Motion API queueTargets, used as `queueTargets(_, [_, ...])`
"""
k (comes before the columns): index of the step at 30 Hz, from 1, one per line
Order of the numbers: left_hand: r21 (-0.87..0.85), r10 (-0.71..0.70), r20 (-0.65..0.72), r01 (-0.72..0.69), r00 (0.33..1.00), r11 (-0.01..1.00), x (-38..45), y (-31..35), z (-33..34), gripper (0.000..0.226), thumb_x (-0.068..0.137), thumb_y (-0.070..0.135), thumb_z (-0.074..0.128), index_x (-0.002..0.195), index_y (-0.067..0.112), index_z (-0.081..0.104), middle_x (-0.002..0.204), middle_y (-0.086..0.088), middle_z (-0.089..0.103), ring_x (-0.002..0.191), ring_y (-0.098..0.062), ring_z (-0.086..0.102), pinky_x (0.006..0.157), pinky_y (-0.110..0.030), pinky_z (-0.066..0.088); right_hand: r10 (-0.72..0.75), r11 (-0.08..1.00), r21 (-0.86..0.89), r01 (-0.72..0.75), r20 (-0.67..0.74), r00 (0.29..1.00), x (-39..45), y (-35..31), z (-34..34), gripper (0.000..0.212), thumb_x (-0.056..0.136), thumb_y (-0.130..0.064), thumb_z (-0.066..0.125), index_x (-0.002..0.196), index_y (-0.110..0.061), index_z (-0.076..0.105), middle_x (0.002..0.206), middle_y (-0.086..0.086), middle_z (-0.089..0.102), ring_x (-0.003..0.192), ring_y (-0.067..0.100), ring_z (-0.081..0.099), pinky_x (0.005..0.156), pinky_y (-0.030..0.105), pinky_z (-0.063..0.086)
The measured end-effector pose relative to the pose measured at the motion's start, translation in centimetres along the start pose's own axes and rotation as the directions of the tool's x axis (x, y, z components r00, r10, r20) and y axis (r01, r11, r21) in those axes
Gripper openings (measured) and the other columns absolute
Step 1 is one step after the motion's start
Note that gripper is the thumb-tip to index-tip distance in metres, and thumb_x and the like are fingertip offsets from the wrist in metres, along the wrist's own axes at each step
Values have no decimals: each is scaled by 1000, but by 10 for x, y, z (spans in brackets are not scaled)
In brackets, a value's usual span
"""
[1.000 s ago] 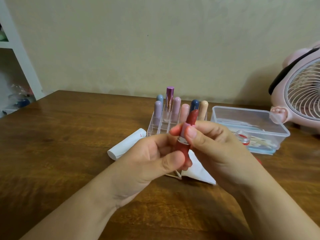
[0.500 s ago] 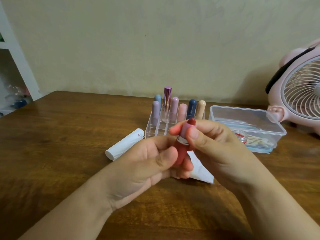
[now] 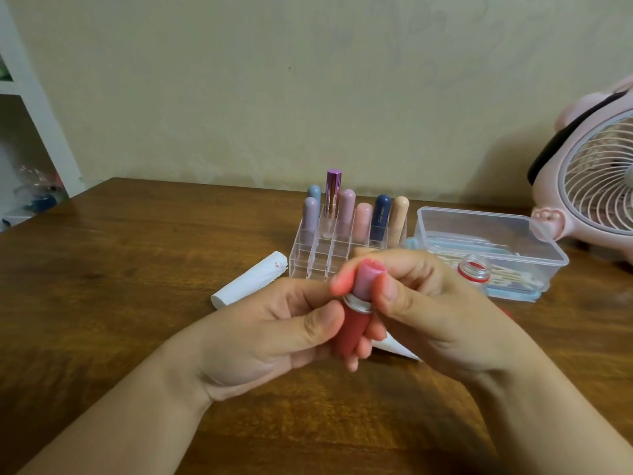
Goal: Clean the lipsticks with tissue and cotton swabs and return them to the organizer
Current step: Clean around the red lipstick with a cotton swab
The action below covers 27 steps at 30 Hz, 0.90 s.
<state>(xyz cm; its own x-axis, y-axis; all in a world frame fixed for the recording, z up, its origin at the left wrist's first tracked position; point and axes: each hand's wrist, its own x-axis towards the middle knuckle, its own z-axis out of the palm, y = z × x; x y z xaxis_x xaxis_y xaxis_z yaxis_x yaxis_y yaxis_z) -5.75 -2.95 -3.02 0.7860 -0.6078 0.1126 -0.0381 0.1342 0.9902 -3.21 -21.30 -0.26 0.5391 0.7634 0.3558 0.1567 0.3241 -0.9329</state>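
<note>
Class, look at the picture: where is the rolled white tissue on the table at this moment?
In the head view, the rolled tissue lies on the wooden table, left of centre, just left of the clear organizer and beyond the left hand.

Red lipstick (image 3: pixel 352 332): uncapped, red barrel, silver collar, pink bullet barely showing at its top end; held upright above the table, tilted slightly toward the camera. Clear acrylic organizer (image 3: pixel 310 260): stands behind it on the table, front compartments vacant. Seven capped lipsticks (image 3: pixel 363 222) stand upright in its rear rows, one tall with a metallic purple cap. Rolled white tissue (image 3: pixel 248 284): lies left of the organizer, small red mark on one end. Cotton swabs (image 3: pixel 507 277): lying inside a clear box, right of the organizer.
</note>
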Motion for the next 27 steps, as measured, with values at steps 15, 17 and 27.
queueTargets(15, [-129,101,-124,-117,987,985,7,3,0,39,68,32,81,100,14,71,83,-8,68,78,-15,63,74,-22,52,-60,995,-92,39,-236,970,2,3,-2,31,90,-27,49,101,-2,65,66,12,60,57,27,53,65,38,51])
queueTargets(17, [-107,118,-97,-128,988,986,7,3,0,30,73,31,75,98,14,71,81,-7,66,76,-13,62,72,-21,51,-61,996,-80,46,-204,977,2,1,0,32,90,-28,49,101,-3,64,64,13,60,58,28,56,66,34,51])
queueTargets(27, [158,89,-432,-21,897,987,-1,23,-11,28,70,17,65,96,12,70,86,-8,74,78,-14,69,70,-20,53,81,941,-269,-208,-417,905,3,1,1,39,81,-38,61,118,-25,63,103,14,69,85,7,66,73,13,50])
